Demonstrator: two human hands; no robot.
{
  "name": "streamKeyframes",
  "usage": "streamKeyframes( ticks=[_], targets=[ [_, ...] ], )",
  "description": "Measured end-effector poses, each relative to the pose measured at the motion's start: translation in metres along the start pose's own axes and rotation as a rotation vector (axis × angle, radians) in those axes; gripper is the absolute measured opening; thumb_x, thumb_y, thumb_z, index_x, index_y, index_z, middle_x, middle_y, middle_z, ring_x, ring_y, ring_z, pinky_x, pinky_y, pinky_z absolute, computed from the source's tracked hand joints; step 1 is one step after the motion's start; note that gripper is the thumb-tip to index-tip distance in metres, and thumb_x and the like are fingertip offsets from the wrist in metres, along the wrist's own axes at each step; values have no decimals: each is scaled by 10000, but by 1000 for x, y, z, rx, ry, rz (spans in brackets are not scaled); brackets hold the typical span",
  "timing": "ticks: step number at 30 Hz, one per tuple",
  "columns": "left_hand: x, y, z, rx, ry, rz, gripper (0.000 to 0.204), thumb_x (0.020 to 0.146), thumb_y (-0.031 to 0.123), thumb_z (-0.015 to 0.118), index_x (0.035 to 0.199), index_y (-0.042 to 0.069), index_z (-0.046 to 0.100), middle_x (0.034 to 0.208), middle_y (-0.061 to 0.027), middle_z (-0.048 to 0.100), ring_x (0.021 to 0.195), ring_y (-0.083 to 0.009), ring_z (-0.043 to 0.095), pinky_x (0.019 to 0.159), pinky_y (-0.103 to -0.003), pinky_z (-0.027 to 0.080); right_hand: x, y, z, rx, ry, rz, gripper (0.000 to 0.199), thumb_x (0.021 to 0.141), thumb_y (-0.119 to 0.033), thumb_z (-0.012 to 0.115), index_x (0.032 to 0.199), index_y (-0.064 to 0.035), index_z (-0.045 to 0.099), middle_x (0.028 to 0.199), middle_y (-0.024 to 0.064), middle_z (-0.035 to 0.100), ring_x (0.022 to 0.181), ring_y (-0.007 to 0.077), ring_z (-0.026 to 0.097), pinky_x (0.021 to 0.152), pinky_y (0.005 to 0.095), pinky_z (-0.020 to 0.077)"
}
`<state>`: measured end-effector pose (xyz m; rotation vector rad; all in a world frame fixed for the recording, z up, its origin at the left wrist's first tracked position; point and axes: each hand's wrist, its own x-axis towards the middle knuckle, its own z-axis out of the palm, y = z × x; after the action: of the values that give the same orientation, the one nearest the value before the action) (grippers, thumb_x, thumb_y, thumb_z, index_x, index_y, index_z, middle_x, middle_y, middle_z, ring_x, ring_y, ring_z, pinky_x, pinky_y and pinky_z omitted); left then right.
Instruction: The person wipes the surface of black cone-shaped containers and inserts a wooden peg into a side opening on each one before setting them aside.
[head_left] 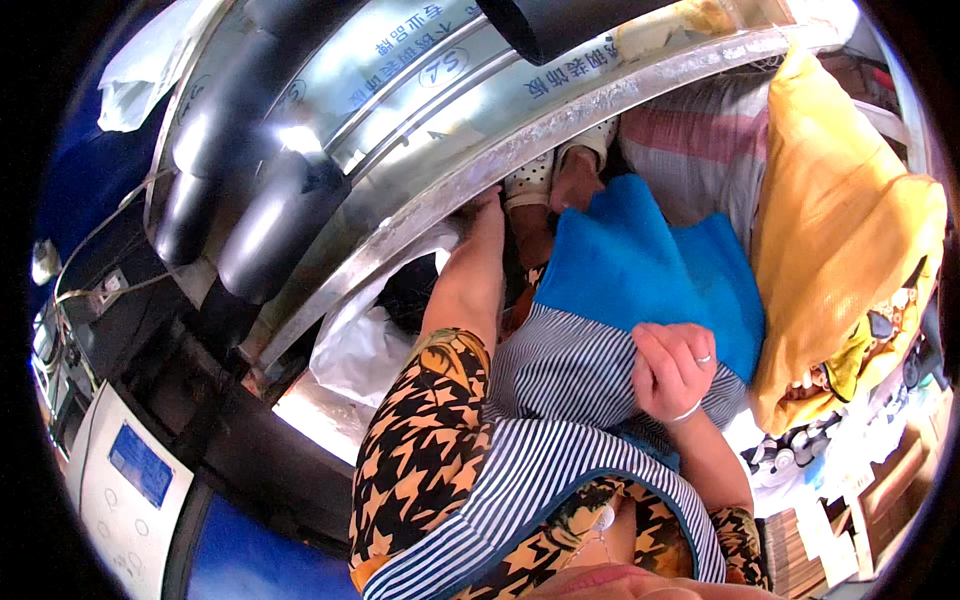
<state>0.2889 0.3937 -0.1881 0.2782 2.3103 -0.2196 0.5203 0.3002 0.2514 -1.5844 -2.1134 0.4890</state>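
My left arm reaches down past the table's edge, and my left hand (484,200) goes under the metal rim, its fingers hidden. A white plastic bag (362,350) hangs beside that forearm, below the table. My right hand (672,370) is raised over my lap with its fingers curled in, a ring and a thin bracelet on it. Whatever may be inside those fingers is out of sight. Beneath it lies my striped apron (560,365) with its bright blue lower panel (650,260).
The metal table (400,120), covered in printed film, carries black machine parts (285,225). To the right stand a yellow sack (840,230) with patterned fabric showing and a pale woven sack (690,150) with a pink stripe. A white control box (130,490) sits at lower left.
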Motion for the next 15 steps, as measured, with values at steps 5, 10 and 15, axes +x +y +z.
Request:
streamKeyframes(
  ticks=[5,10,15],
  targets=[
    [-62,-39,-2,-540,-312,-31,155,895,74,517,755,42,575,651,-113,639,448,-175,515,380,-331,333,-12,2,0,-38,79,-17,296,661,1,678,955,-34,672,887,68,685,751,223,618,687,349,457],
    [-123,-107,-22,-868,-495,482,130,917,63,551,1044,52,573,782,-68,662,682,-171,628,627,-298,490,-24,3,0,-26,159,-45,253,682,9,676,931,-37,684,881,79,686,753,229,622,686,340,467],
    [-196,-141,-113,-595,-553,761,184,929,134,609,1074,20,610,928,-60,659,839,-149,613,795,-282,486,-34,5,5,-18,220,-54,224,714,-14,684,936,-45,682,884,78,687,786,241,624,712,356,476]
  ],
)
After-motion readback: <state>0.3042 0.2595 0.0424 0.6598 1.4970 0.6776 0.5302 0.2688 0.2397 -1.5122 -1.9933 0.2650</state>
